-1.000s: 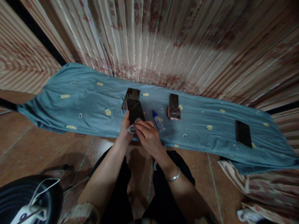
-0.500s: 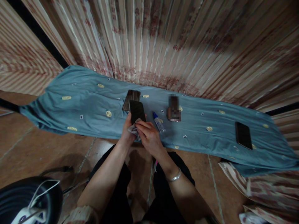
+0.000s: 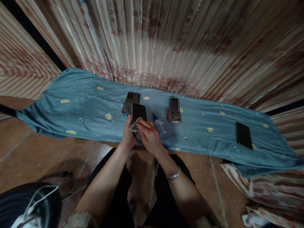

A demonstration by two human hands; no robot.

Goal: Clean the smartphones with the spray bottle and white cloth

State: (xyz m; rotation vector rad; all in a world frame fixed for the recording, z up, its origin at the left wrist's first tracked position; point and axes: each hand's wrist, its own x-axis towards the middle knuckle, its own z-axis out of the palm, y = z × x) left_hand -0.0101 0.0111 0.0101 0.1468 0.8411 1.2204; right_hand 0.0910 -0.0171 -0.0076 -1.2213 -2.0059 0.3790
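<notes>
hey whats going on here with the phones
The left hand holds a dark phone, while the right hand holds a grey cloth against its lower part. A clear bottle with a blue cap lies beside the right hand on the blue-green sheet. A second phone lies just beyond the held one, and another phone lies far to the right.

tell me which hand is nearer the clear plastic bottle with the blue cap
Right. The right hand, holding a crumpled grey cloth against a dark rectangular phone, is just beside the bottle; the left hand, gripping that phone, is farther off, beyond the right hand.
</notes>
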